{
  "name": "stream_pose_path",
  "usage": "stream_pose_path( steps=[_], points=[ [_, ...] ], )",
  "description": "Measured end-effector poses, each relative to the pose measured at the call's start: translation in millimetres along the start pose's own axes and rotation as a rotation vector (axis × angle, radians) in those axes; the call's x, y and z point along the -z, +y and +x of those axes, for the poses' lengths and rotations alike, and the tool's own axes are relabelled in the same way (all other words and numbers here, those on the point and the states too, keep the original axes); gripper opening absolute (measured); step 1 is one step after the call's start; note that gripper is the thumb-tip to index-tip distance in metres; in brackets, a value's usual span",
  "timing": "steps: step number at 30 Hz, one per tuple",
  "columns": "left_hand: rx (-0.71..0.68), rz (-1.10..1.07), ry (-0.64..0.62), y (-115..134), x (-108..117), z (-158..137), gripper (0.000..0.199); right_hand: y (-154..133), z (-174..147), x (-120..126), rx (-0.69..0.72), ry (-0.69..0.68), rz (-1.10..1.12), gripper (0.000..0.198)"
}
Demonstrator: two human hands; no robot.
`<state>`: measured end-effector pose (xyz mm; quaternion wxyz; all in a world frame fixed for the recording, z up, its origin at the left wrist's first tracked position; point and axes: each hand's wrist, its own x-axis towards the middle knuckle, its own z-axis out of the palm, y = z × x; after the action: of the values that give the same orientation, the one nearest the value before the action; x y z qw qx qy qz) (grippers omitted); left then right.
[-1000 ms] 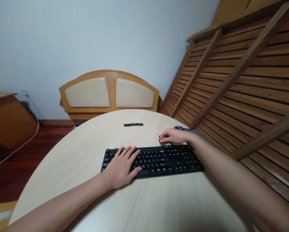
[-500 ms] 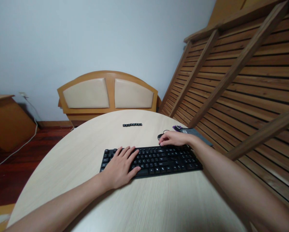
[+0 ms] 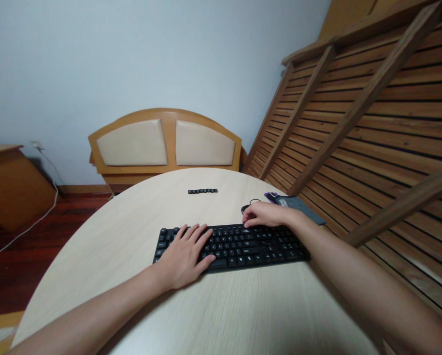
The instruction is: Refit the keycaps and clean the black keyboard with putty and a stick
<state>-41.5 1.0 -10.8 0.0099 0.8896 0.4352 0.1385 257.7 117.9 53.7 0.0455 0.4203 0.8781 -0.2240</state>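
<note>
A black keyboard (image 3: 239,254) lies on the pale round table. My left hand (image 3: 184,256) rests palm down across its left part, fingers spread over the keys. At the keyboard's far edge, right of the middle, my right hand (image 3: 263,214) is bent down with its fingers curled and drawn together. Whatever its fingertips hold, if anything, is hidden. Behind that hand, part of a black cable (image 3: 245,209) shows in a loop. Farther back, a short row of several black keycaps (image 3: 202,191) sits on the table.
A dark grey pouch (image 3: 302,207) with a purple item (image 3: 270,196) beside it lies at the table's right edge. Wooden slats (image 3: 354,123) lean along the right side. Beyond the table (image 3: 132,217) stands a headboard (image 3: 171,140) against the wall.
My right hand has shifted slightly toward me, its fingertips lower at the keyboard's far edge. My left hand stays on the keys, and the keycap row has not moved.
</note>
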Motion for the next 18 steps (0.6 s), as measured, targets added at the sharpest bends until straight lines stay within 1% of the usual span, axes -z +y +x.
stream_pose_path(
  steps=[4, 10, 14, 16, 18],
  points=[
    [0.0, 0.0, 0.004, -0.3, -0.5, -0.2, 0.064, -4.9, -1.0, -0.9, -0.016, 0.021, -0.057, 0.024],
    [0.001, 0.009, -0.016, 0.0, 1.3, 0.1, 0.065, 2.6, 2.8, -3.1, -0.003, 0.027, 0.037, 0.028],
    [0.001, -0.002, -0.006, 0.5, 1.7, 0.1, 0.065, 5.5, 8.3, -4.2, -0.013, 0.04, -0.001, 0.026],
    [-0.002, -0.002, -0.004, 0.3, 1.1, 0.1, 0.064, 5.7, 10.0, -2.4, -0.024, 0.018, -0.004, 0.028],
    [-0.004, 0.002, -0.008, -0.1, 0.3, 0.1, 0.065, 6.3, 11.7, 1.2, -0.049, -0.036, 0.032, 0.032]
  ],
)
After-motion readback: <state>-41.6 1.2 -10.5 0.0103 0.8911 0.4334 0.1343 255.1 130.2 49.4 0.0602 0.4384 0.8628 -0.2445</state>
